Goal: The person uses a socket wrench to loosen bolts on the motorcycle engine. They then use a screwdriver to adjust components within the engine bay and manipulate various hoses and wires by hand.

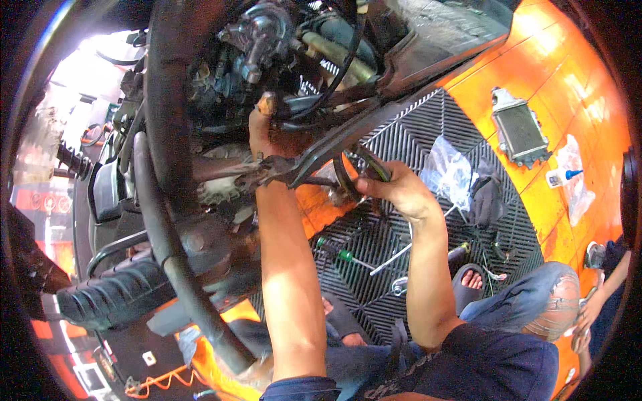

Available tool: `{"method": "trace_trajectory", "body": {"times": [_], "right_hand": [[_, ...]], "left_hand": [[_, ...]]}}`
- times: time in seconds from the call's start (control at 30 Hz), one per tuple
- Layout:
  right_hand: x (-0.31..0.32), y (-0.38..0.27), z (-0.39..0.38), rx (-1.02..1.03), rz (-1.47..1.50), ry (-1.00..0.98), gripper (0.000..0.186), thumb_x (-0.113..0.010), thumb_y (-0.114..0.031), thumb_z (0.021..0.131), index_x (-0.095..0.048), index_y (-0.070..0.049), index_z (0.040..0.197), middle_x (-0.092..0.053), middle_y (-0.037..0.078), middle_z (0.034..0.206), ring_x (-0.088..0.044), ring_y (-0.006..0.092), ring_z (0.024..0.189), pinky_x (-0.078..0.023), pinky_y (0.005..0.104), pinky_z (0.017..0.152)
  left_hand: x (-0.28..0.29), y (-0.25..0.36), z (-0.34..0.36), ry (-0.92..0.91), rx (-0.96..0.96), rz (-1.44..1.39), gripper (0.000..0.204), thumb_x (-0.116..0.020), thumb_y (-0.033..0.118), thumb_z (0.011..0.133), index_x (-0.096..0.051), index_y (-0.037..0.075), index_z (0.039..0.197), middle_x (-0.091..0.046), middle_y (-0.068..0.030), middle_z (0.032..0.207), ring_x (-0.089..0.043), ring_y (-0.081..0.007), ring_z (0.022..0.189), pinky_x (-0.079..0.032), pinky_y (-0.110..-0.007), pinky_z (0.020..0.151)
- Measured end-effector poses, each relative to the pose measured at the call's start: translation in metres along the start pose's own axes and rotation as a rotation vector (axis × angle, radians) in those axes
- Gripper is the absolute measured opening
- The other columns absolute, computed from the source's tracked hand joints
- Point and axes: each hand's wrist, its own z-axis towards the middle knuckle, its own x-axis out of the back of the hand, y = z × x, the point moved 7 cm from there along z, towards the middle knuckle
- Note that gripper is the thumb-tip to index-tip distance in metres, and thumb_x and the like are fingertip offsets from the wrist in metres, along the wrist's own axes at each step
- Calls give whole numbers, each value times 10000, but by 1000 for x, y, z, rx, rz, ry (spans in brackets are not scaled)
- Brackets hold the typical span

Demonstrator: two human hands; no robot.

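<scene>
At centre, by a dark metal frame (338, 142), we list: left hand (275, 142), reaching among engine parts (257, 41), partly hidden, its grip we cannot tell; right hand (409, 192), thumb and fingers closed on a dark curved piece (376, 164) just right of the frame. Far right: radiator (523, 130) on orange floor (562, 53). Nearer: green-handled tool (344, 255) on black mat (364, 291).

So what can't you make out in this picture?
All in the head view:
Left hand: shadowed, partly covered by the frame bar; what it touches is unclear.
Dark curved piece in the right hand: partly covered by it; kind unclear.
Clear plastic on the black mat: too blurred to tell its contents.
Another person: cut off by the right rim.
</scene>
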Motion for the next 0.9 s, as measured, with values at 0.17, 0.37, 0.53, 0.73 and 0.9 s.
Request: {"method": "trace_trajectory", "body": {"times": [0.17, 0.37, 0.53, 0.73, 0.9], "right_hand": [[25, 26, -21, -2, 119, 44, 346, -751, -321, 797, -651, 2, 868, -614, 47, 721, -573, 145, 582, -462, 279, 467], [54, 60, -36, 3, 67, 7, 305, -716, -293, 828, -646, 1, 868, -661, 81, 764, -600, 160, 570, -465, 265, 491], [46, 89, -52, -234, -289, -146, 319, -646, -326, 883, -642, -10, 932, -699, 128, 860, -658, 188, 709, -496, 277, 509], [31, 113, -43, -499, -899, -160, 474, -684, -502, 809, -690, -28, 829, -622, 38, 676, -572, 145, 605, -482, 308, 527], [35, 125, -43, -434, -689, -144, 453, -678, -468, 826, -681, -36, 962, -650, 63, 733, -605, 161, 522, -470, 314, 465]], "left_hand": [[-4, -5, 6, -24, 49, -46, 564, -591, 544, 854, -581, 74, 1164, -649, -120, 1083, -642, -271, 959, -521, -420, 849], [-12, -4, 3, -100, 26, -82, 525, -538, 511, 906, -540, 111, 1245, -628, -82, 1139, -628, -246, 988, -505, -418, 853], [5, -5, 15, 43, -63, -9, 458, -519, 486, 914, -559, 130, 1199, -620, -46, 1135, -615, -232, 979, -509, -391, 797], [-4, 4, 7, -101, -22, 9, 427, -559, 456, 873, -589, 114, 1126, -639, -53, 1068, -619, -225, 938, -513, -388, 768], [-9, -3, 7, -10, 6, 14, 381, -594, 450, 840, -595, 131, 1049, -639, -41, 991, -612, -213, 885, -510, -416, 750]]}}
